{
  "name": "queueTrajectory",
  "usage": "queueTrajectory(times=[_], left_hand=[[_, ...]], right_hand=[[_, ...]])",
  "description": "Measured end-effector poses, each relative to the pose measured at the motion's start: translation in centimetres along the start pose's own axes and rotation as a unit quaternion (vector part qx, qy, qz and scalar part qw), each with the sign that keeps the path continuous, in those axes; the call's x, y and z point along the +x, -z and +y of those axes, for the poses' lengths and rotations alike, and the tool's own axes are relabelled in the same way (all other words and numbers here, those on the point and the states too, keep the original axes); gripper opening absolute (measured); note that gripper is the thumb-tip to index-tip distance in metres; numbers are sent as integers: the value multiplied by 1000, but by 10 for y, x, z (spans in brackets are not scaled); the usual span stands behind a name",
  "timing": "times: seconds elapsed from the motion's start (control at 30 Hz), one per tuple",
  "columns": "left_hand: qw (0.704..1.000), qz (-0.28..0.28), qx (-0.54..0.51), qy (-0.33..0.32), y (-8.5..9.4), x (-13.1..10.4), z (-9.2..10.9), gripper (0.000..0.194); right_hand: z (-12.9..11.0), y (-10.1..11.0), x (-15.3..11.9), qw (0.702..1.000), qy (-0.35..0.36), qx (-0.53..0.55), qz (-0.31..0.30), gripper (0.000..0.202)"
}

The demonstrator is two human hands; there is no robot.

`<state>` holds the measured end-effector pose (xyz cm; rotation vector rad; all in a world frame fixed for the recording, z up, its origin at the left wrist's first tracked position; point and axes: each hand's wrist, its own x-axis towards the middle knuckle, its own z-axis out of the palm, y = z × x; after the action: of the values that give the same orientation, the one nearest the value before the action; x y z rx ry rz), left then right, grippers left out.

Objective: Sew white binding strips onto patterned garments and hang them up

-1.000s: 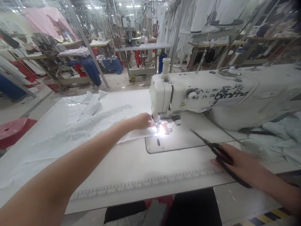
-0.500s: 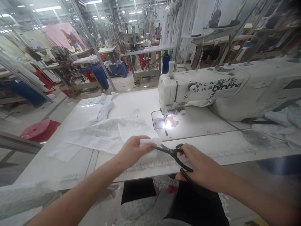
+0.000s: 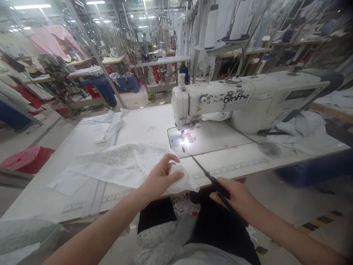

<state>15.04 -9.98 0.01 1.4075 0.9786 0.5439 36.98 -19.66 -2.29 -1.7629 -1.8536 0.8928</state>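
My left hand (image 3: 161,173) rests at the front of the table, fingers curled on the end of a white patterned fabric piece (image 3: 118,158). Thumb and forefinger stand a little apart with a fold of the cloth between them. The cloth spreads leftward over the table, and its near corner reaches the front edge. In my right hand (image 3: 234,197) is a pair of dark scissors (image 3: 206,173). The blades look closed and point up and left, apart from the cloth. Behind the hands stands a white sewing machine (image 3: 204,103), its lamp lit at the needle.
White fabric scraps (image 3: 114,125) lie at the table's back left. A crumpled fabric pile (image 3: 303,132) sits right of the machine. Printed ruler markings (image 3: 231,165) run along the front of the table (image 3: 143,121). A red stool (image 3: 27,158) stands at the left.
The scissors have moved away from the cloth at my left hand, and their blades have closed. My left thumb and forefinger have spread apart. The view has shifted to the right.
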Motion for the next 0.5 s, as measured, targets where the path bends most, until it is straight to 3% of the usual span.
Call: queueTrajectory(times=[0.13,0.27,0.5], left_hand=[[1000,-16,4,10,-3,2,-4,23],[999,-11,-37,35,-5,2,-6,26],[994,-28,-38,100,-3,0,-7,24]], right_hand=[[-4,18,3,994,37,-98,41,29],[-6,22,13,975,106,-182,69,37],[-11,20,17,962,108,-248,41,35]])
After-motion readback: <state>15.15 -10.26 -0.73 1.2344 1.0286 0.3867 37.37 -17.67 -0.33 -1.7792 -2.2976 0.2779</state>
